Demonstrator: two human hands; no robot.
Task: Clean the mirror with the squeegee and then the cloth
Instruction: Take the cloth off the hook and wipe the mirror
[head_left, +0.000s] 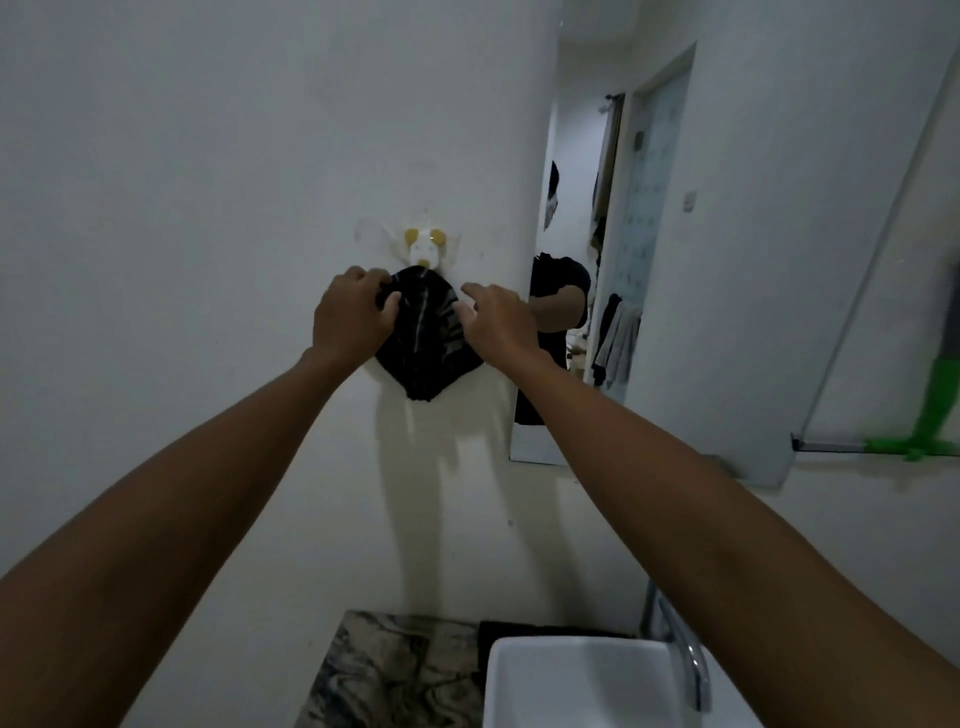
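A dark cloth (423, 343) hangs on the white wall from a small white hook with yellow caps (425, 245). My left hand (353, 314) pinches the cloth's upper left edge. My right hand (496, 322) touches its right edge with the fingers spread. The mirror (727, 234) is on the wall to the right, past my right forearm. A green squeegee (935, 415) stands on the glass shelf at the far right, its blade down on the shelf.
A white basin (587, 686) with a chrome tap (688, 660) sits below right. A marbled countertop (395, 670) lies left of the basin. The glass shelf (831, 446) juts out under the mirror. The mirror reflects a person and a doorway.
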